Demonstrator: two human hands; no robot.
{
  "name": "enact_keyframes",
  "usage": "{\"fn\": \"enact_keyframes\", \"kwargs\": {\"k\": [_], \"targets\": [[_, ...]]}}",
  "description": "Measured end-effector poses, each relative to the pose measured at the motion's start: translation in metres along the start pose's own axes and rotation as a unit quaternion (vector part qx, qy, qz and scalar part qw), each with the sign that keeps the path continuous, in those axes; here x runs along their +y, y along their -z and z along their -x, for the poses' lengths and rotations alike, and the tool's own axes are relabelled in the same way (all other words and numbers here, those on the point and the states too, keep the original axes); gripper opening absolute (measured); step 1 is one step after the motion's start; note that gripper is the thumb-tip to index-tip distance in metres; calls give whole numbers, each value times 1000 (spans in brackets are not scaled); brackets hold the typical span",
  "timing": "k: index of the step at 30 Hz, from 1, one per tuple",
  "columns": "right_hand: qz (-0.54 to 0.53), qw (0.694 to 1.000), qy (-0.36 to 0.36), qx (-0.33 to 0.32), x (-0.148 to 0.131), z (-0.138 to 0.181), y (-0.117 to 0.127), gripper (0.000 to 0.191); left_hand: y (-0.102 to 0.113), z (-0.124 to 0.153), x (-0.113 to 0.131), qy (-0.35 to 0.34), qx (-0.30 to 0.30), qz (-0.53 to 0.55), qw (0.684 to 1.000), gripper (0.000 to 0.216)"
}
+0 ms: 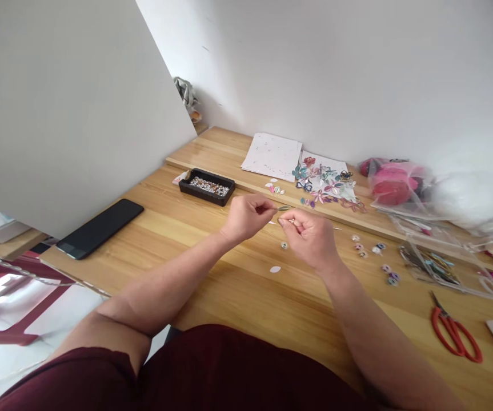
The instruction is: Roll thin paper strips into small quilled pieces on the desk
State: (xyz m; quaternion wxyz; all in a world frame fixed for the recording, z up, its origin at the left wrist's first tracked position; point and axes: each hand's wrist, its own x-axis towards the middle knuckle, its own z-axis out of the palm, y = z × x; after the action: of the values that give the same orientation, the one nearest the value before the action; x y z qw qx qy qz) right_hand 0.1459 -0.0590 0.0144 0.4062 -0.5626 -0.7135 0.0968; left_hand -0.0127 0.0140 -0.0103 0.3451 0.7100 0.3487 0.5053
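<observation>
My left hand and my right hand are raised a little above the wooden table, close together. Both are closed in pinches. Between their fingertips is a small thin piece, perhaps a paper petal; it is too small to name surely. A thin stick pokes out to the right of my right hand. Below the hands lie a small rolled bead-like piece and a white paper petal.
A black tray of beads and a black phone lie at the left. White sheets and several colourful paper flowers sit at the back. Red scissors, a clear box, plastic bags and small paper pieces are at the right.
</observation>
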Motion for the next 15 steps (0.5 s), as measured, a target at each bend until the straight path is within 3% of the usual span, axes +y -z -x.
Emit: {"fn": "enact_keyframes", "kwargs": {"k": [4,8,12,15], "targets": [[25,999,18,16,2,-5,16,13,2,4,3,-105,-92,-30,990,15],[-74,995,-63,-18,20,-15,24,16,5,4,9,-87,-140,37,986,13],[-261,944,-187,-70,36,-20,14,33,3,3,9,-13,-114,119,986,15],[-275,935,-211,-78,34,-18,4,36,0,1,4,26,-50,133,989,16]]}}
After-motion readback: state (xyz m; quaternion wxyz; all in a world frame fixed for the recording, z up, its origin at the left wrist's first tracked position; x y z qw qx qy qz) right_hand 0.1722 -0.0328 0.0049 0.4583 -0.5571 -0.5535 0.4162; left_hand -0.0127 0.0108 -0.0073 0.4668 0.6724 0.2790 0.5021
